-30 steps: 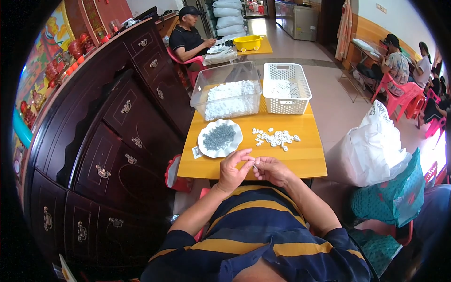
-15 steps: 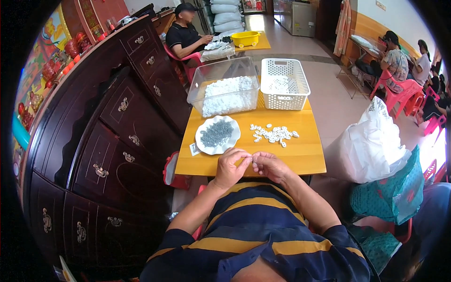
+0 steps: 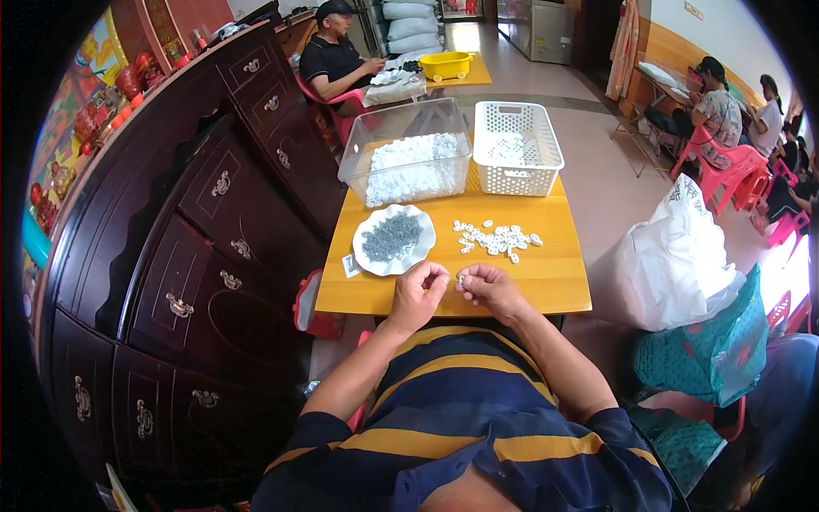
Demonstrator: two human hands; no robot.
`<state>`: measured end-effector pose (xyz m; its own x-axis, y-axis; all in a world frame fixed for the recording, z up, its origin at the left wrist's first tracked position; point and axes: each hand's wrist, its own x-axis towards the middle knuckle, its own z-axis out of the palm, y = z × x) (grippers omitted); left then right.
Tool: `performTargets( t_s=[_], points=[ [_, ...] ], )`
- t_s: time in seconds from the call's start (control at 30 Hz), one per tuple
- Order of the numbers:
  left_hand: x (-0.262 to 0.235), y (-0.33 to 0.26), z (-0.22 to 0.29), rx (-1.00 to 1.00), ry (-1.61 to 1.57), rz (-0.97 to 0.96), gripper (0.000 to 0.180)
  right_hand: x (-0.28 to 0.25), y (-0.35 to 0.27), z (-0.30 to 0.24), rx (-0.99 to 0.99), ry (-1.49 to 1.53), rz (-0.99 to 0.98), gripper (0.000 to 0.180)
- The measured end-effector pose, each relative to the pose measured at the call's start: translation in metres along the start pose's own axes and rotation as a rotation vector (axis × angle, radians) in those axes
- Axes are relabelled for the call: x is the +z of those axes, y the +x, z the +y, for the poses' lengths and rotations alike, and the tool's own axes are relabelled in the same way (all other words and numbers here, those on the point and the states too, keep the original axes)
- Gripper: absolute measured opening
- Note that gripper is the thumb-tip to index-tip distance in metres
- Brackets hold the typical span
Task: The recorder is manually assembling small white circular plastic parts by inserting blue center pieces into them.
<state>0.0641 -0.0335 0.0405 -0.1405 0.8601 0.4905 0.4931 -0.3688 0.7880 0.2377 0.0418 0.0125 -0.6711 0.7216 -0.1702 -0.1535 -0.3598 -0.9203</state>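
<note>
Just above the near edge of the wooden table (image 3: 546, 290), my two hands are a short gap apart. My right hand (image 3: 495, 294) pinches a small white plastic piece (image 3: 461, 280) between thumb and fingertips. Thumb and forefinger of my left hand (image 3: 416, 294) are pressed together; anything between them is too small to make out. Beyond the left hand stands a scalloped white plate (image 3: 388, 270) heaped with tiny grey pieces (image 3: 394, 236). Several white oval pieces with dark holes (image 3: 503, 241) lie loose beyond my right hand.
At the table's far side stand a clear plastic box (image 3: 357, 171) of white pieces and a white perforated basket (image 3: 516, 183) with some inside. A dark drawer cabinet (image 3: 205, 247) flanks the left; a stuffed white bag (image 3: 665, 273) stands right. Other people sit farther off.
My hands have separated slightly after their fingertips met. The white piece now shows in my right fingertips, and the left hand has drawn a little to the left.
</note>
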Motion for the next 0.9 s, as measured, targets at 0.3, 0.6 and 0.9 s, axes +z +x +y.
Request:
performTargets(
  t_s=[0.3,0.6,0.9],
  points=[
    [0.01,0.005,0.002,-0.059,-0.066,-0.07,0.009,-0.008,0.008,0.015,-0.142,-0.05,0.012,0.014],
    [0.014,0.014,0.003,-0.089,-0.107,-0.099,0.01,-0.007,0.007,0.005,-0.126,0.009,0.017,0.013],
    [0.011,0.013,-0.001,-0.033,0.038,-0.1,0.007,-0.003,0.0,-0.003,-0.138,-0.034,0.034,0.014]
  ],
)
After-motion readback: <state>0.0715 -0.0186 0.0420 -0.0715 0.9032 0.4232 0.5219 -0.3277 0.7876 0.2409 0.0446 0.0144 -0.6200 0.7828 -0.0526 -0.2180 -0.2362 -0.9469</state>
